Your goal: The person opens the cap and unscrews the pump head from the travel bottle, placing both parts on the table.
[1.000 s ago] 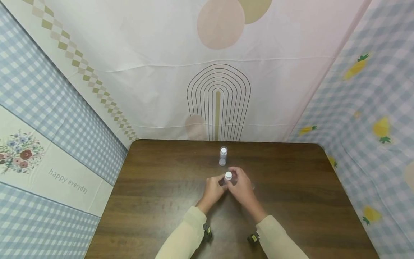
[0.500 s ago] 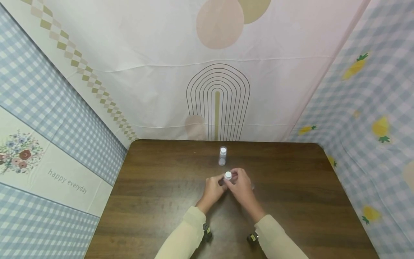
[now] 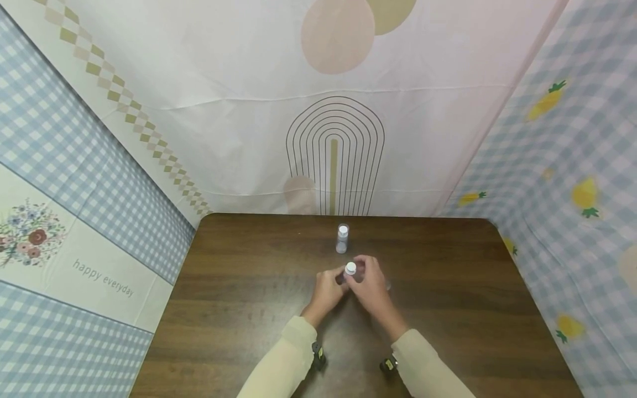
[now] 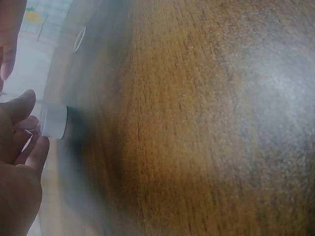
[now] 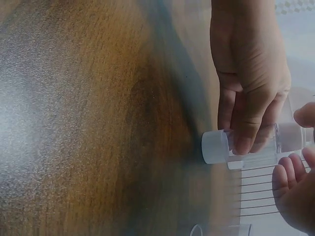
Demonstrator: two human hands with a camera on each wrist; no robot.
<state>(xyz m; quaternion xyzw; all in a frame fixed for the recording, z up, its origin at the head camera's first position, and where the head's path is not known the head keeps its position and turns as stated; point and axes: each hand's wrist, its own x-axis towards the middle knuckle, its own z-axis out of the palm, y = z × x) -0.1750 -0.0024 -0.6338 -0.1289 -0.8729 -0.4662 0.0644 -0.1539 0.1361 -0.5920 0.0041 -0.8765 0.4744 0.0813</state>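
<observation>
A clear bottle with a white top (image 3: 350,268) stands near the table's middle, between the two hands. My left hand (image 3: 327,290) pinches its lower body, just above the frosted white base (image 5: 215,146). My right hand (image 3: 369,283) surrounds the upper part, thumb tip right at the bottle below the white top. In the right wrist view, that hand's bent fingers (image 5: 289,174) stand a little apart from the bottle. A second clear bottle (image 3: 342,239), also with a white top, stands upright behind. Past the right hand is a clear rim (image 4: 79,39), its body mostly hidden in the head view.
The dark wooden table (image 3: 239,309) has its back edge against a white patterned cloth (image 3: 249,155). Checked cloths hang at the left (image 3: 99,121) and right (image 3: 562,182) sides. Black camera mounts (image 3: 319,356) sit at both sleeve cuffs.
My right index finger drew in toward the white top, then spread away from it again. My left hand and both bottles have stayed in place.
</observation>
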